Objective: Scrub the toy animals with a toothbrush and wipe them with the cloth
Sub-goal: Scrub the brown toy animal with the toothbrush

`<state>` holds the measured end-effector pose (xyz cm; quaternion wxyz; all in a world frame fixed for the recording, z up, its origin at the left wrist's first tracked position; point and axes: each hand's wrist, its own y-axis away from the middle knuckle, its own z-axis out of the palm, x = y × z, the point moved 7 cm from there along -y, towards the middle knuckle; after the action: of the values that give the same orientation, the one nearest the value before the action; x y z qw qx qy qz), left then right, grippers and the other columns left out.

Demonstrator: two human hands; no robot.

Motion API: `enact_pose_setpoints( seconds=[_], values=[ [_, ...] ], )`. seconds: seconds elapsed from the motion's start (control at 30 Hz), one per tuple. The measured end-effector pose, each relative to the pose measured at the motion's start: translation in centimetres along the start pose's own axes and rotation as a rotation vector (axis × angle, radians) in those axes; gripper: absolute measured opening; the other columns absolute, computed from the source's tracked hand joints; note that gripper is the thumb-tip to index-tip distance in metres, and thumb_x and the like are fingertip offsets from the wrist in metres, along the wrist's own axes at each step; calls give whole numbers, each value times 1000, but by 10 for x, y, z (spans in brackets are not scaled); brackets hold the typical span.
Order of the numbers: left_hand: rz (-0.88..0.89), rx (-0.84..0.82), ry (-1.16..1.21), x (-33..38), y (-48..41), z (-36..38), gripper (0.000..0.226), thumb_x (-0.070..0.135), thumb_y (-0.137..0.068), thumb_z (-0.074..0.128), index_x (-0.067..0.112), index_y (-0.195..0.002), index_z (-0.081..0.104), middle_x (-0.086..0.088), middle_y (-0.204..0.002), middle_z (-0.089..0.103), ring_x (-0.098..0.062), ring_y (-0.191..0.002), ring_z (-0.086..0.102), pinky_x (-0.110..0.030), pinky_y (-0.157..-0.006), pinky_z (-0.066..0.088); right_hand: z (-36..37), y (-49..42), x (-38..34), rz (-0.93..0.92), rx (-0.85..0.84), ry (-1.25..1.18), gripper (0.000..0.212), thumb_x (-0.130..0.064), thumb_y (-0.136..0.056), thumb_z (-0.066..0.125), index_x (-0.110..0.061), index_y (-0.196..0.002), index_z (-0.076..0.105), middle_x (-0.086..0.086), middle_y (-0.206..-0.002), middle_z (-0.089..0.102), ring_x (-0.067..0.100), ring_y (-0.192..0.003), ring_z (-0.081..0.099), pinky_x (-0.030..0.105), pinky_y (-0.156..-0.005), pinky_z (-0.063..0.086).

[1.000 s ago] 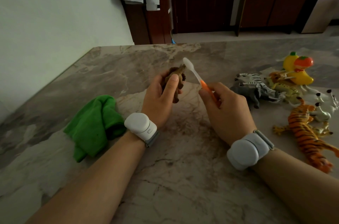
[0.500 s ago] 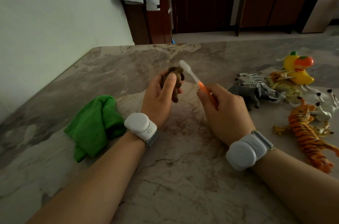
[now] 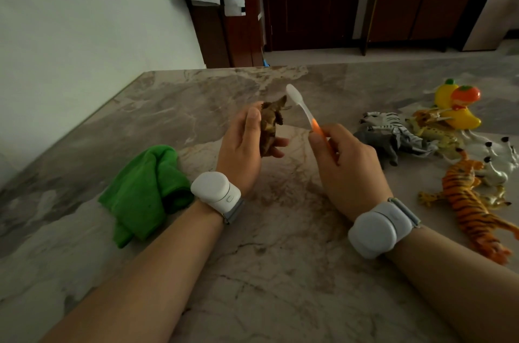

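Note:
My left hand (image 3: 244,146) grips a small brown toy animal (image 3: 271,123) above the marble table (image 3: 280,272), its body held upright between thumb and fingers. My right hand (image 3: 345,165) pinches the orange handle of a toothbrush (image 3: 304,110); its white head points up and left, just right of the toy's upper end, barely apart from it. A crumpled green cloth (image 3: 146,191) lies on the table left of my left wrist.
Several toy animals lie at the right: a grey one (image 3: 390,143), a zebra (image 3: 384,120), a tiger (image 3: 471,205), a white horse (image 3: 500,162), a yellow spotted one (image 3: 438,132). Yellow and orange plastic fruit (image 3: 457,102) sits behind them. Dark cabinets stand beyond the table.
My left hand has turned the brown toy, so its upper end now points toward the brush. The toothbrush head has drawn slightly away to the right.

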<state>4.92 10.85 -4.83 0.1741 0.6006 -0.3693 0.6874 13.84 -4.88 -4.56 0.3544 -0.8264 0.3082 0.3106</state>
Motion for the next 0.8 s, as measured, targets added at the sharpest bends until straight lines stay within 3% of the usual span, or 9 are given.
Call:
enact_pose_setpoints(
  seconds=[0.07, 0.13, 0.2, 0.27, 0.37, 0.47, 0.57, 0.67, 0.8],
  values=[
    [-34, 5, 83, -1, -1, 1, 34, 32, -107, 31, 12, -128, 48, -19, -107, 65, -30, -75, 72, -38, -59, 60, 2, 1, -3, -17, -25, -17, 27, -45, -101, 45, -24, -103, 62, -5, -64, 59, 11, -56, 55, 38, -55, 51],
    [-85, 0, 155, -3, -1, 1, 45, 43, -102, 33, 11, -131, 46, -16, -103, 64, -28, -72, 71, -36, -54, 59, 3, 2, -5, -24, -33, -23, 27, -45, -101, 45, -25, -103, 62, -5, -64, 60, 11, -56, 56, 39, -55, 52],
    [-115, -24, 168, -4, -2, 0, 63, 62, -90, 38, 14, -129, 48, -16, -105, 64, -25, -72, 69, -33, -49, 56, 3, 1, -4, -15, -33, -24, 24, -45, -101, 46, -26, -104, 60, -5, -63, 60, 10, -56, 57, 34, -52, 51],
    [-111, -39, 98, 0, -1, 0, 68, 66, -81, 53, 14, -125, 48, -19, -109, 61, -22, -74, 69, -31, -48, 53, 2, 1, -3, 1, -29, -41, 20, -45, -101, 47, -28, -104, 58, -6, -61, 58, 7, -55, 56, 26, -47, 45],
    [-121, -2, 50, -3, 1, -1, 52, 36, -85, 73, 10, -121, 46, -19, -112, 60, -22, -75, 70, -31, -51, 53, 0, 2, -2, 8, -15, -51, 20, -44, -101, 46, -27, -99, 56, -6, -61, 57, 4, -56, 55, 21, -47, 41],
    [-148, 50, 195, -4, 1, -4, 39, 13, -91, 68, 0, -121, 48, -26, -109, 62, -33, -81, 73, -36, -62, 59, 0, 2, -2, 13, -13, -63, 23, -45, -101, 44, -26, -97, 57, -7, -59, 54, 3, -55, 54, 23, -47, 41],
    [-123, 85, 252, -1, 0, -7, 46, 14, -88, 70, -4, -124, 47, -29, -104, 67, -42, -89, 71, -43, -73, 61, 0, 2, -5, -9, 0, -73, 23, -43, -102, 44, -26, -97, 58, -9, -58, 54, 3, -56, 55, 23, -47, 41],
    [-85, 63, 228, 4, 1, -4, 60, 27, -82, 69, -4, -127, 43, -25, -101, 70, -36, -90, 71, -44, -74, 62, -1, 3, -8, -41, 1, -71, 24, -44, -101, 46, -26, -98, 61, -8, -60, 58, 6, -56, 56, 20, -47, 42],
    [-76, 39, 203, 2, 0, -3, 44, 19, -96, 60, 2, -132, 41, -18, -98, 72, -28, -90, 72, -38, -71, 61, 4, 6, -12, -72, -60, -68, 24, -44, -101, 47, -27, -105, 63, -7, -62, 59, 7, -55, 57, 22, -48, 46]
  ],
)
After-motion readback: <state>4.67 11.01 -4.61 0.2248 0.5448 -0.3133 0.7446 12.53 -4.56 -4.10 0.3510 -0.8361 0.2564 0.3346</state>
